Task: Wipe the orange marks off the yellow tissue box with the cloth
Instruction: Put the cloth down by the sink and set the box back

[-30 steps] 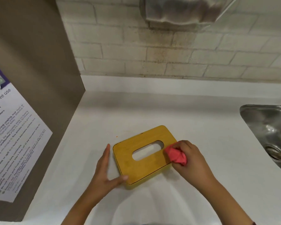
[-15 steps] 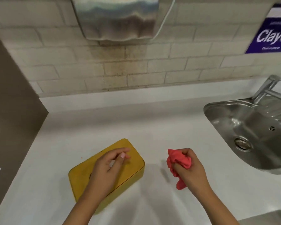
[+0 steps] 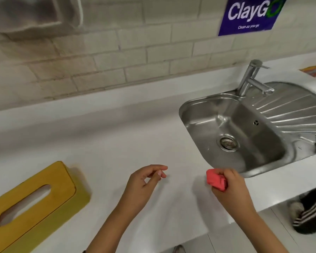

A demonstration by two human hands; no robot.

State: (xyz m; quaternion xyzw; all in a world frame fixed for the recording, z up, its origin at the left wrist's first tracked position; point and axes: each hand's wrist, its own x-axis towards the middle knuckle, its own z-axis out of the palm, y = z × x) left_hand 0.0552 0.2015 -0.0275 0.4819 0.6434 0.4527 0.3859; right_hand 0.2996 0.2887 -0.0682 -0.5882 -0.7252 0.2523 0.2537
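Note:
The yellow tissue box [image 3: 44,194] lies flat on the white counter at the lower left, its oval slot facing up; no orange marks show on its top. My left hand [image 3: 144,183] hovers over the counter to the right of the box, apart from it, fingers loosely curled and holding nothing. My right hand [image 3: 230,189] is farther right, near the sink's front corner, and is closed around a bunched red cloth [image 3: 214,180].
A steel sink [image 3: 193,114] with a tap [image 3: 250,77] and ribbed drainer sits at the right. A brick wall with a purple sign [image 3: 248,13] runs behind. The counter's front edge [image 3: 274,203] is at the lower right, with a foot in a slipper [image 3: 297,209] below it.
My left hand has let go of the tissue box and moved right. The view has swung right, so the box now sits at the far left. My right hand still grips the cloth.

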